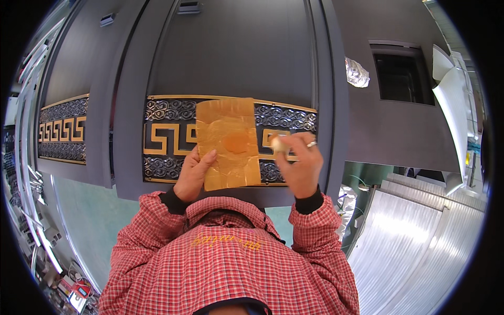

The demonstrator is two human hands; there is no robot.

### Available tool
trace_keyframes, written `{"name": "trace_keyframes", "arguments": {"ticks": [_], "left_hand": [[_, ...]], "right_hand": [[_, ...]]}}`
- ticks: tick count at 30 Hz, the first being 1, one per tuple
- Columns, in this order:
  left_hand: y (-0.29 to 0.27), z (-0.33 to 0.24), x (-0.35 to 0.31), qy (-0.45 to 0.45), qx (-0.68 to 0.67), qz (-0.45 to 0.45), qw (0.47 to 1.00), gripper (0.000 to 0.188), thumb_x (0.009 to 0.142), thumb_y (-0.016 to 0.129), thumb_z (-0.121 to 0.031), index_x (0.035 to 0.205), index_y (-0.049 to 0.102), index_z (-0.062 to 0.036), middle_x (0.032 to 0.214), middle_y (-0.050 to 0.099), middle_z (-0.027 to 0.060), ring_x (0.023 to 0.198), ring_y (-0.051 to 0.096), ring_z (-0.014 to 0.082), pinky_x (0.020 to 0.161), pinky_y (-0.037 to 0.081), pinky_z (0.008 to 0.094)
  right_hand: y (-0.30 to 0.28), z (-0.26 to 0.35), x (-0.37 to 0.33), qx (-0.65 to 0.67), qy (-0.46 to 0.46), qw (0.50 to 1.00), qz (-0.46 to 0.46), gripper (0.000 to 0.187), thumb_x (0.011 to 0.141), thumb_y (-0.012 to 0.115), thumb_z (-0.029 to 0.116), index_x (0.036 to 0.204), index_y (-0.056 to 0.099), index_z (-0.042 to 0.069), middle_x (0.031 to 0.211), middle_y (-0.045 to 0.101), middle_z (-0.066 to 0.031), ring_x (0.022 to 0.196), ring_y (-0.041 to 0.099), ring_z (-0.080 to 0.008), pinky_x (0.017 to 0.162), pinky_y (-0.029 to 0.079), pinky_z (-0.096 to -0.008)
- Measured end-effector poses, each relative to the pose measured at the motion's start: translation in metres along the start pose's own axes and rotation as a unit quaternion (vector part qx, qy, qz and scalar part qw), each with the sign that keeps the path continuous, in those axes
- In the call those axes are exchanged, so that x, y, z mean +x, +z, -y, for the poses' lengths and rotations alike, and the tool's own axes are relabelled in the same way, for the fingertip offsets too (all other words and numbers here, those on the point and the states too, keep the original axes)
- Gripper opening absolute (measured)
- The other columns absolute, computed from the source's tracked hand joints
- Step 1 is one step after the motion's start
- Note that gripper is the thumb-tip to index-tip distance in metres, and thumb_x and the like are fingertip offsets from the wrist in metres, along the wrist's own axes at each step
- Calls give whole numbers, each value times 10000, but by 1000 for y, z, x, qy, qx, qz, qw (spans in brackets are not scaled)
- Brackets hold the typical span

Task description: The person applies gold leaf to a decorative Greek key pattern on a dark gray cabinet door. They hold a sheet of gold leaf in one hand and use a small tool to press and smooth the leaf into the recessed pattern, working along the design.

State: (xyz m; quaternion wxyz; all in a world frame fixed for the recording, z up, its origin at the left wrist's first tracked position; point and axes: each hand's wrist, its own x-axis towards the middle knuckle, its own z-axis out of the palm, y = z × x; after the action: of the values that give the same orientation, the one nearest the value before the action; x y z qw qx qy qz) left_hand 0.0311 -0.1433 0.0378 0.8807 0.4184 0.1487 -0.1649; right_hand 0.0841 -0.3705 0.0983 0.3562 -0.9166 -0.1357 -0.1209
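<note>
My left hand (193,173) grips the lower left edge of a flat, tape-covered brown card (231,170), thumb on its face. An orange-tan smear (235,143) marks the middle of the card. To the right of the card, my right hand (303,164) pinches a small whitish wad (279,145), too blurred to name surely. Beneath both hands lies a dark grey panel (241,52) with a decorative band of gold key-pattern (164,139) and black scrollwork (170,109); the card covers part of this band.
A second dark panel with a similar gold band (62,129) stands at the left. On the right are a dark panel with a rectangular opening (402,73), a crumpled silvery wrap (357,72) and stacked pale ribbed sheets (401,231). A greenish floor (86,210) shows below.
</note>
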Motion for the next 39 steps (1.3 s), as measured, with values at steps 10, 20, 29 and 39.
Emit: {"name": "trace_keyframes", "arguments": {"ticks": [10,20,29,39], "left_hand": [[-17,-13,0,0,-3,-47,999,330,976,471,-141,1270,424,1,1183,581,98,1017,611,171,857,533,319],[-17,-14,1,1,-1,-74,997,333,970,490,-156,1251,443,17,1134,607,106,963,633,169,819,543,306],[-22,-13,3,-12,11,-64,998,323,969,483,-147,1250,449,8,1167,593,108,996,625,182,847,536,321],[-13,-14,4,-6,-2,-69,998,321,966,499,-154,1237,455,13,1138,603,114,970,633,179,818,549,319]], "right_hand": [[63,-115,-27,-35,142,989,0,186,715,697,83,893,650,112,876,591,-54,746,600,-245,629,489,-356],[62,-144,-33,-121,157,980,-16,195,716,687,93,903,658,140,913,598,-35,791,607,-259,649,499,-371],[73,-134,-31,-141,96,985,6,177,710,678,89,875,659,149,898,588,-39,783,599,-248,630,496,-371],[79,-126,-30,-100,105,989,20,167,716,682,113,876,651,152,896,589,-31,809,600,-247,656,500,-367]]}}
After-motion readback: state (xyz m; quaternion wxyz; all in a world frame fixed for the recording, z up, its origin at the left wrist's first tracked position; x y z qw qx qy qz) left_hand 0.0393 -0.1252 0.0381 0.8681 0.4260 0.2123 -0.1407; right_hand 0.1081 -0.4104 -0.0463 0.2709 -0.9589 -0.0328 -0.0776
